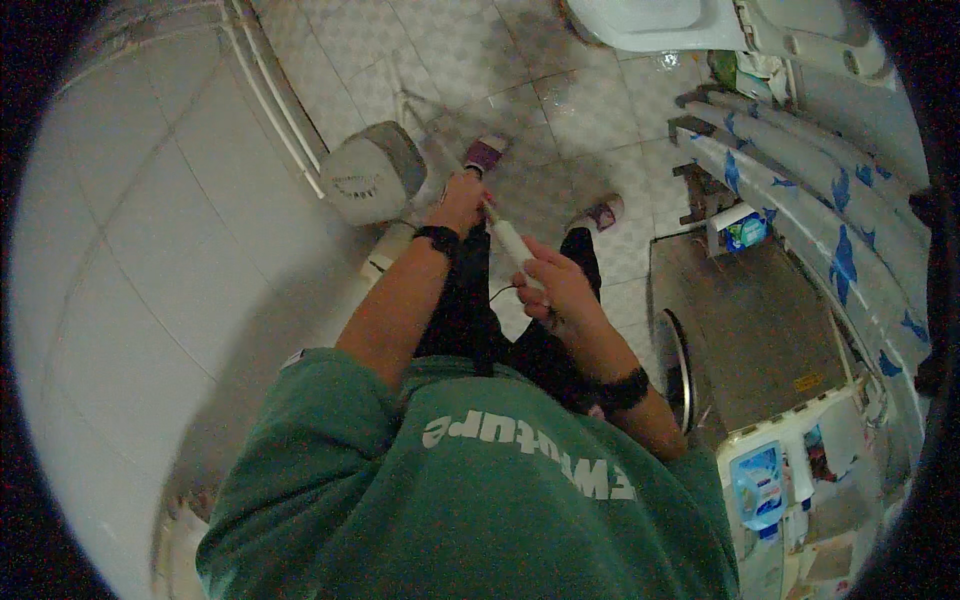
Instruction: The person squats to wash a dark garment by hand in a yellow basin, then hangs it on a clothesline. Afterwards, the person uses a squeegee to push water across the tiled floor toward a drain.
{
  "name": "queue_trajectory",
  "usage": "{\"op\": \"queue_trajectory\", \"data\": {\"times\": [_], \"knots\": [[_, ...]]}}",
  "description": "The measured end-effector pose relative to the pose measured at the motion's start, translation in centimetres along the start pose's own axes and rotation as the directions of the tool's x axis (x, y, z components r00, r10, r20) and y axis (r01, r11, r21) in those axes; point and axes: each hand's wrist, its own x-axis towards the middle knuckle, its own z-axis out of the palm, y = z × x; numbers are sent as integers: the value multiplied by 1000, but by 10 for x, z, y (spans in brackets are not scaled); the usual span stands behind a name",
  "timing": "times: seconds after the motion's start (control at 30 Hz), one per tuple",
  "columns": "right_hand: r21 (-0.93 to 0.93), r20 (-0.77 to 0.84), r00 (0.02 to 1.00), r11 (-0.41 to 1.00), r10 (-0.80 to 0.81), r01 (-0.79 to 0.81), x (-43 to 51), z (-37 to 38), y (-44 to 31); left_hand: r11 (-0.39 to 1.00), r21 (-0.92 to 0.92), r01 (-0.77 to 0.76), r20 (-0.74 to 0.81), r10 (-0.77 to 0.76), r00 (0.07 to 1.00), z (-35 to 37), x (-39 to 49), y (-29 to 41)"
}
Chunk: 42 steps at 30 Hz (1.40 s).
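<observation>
My right hand (555,281) is wrapped around the white handle (514,244) of a long thin pole, low in front of my legs. Further up and to the left, my left hand (459,201) is closed on the narrower part of the same pole. Past that hand, the blurred pole (442,146) slants over the tiled floor (600,97) towards a faint angled frame (405,97); its kind is unclear. A thin dark cord (501,291) hangs beside my right hand. The fingers of my left hand are partly blurred.
A pale bin (367,180) stands left of my feet, near wall pipes (277,112). On the right are a front-loading washing machine (750,330), a dolphin-patterned shower curtain (840,202) and a shelf with bottles (757,487). A white basin-like fixture (660,26) is at top right.
</observation>
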Motion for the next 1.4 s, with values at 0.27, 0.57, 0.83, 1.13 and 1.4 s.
{"op": "queue_trajectory", "data": {"times": [0.27, 0.57, 0.83, 1.13, 1.4], "knots": [[12, -281, 957, 997, -71, 77, -208, -180, -26, 734, 658, -166, 195, 47, 980, 290, 16, 195], [58, -228, 955, 976, -190, 208, -266, -241, -25, 966, -61, -251, -90, 245, 965, 393, 35, 194], [272, 36, 990, 954, -139, 124, -154, -225, -39, 822, -544, 171, 27, -187, 982, 279, 101, 151], [207, -296, 948, 961, -115, 182, -282, -294, -12, 658, 570, -493, 235, 444, 865, 402, 14, 271], [-415, -215, 960, 906, -179, 76, -302, -281, -29, 584, -779, 231, 4, -363, 932, 385, -53, 286]]}}
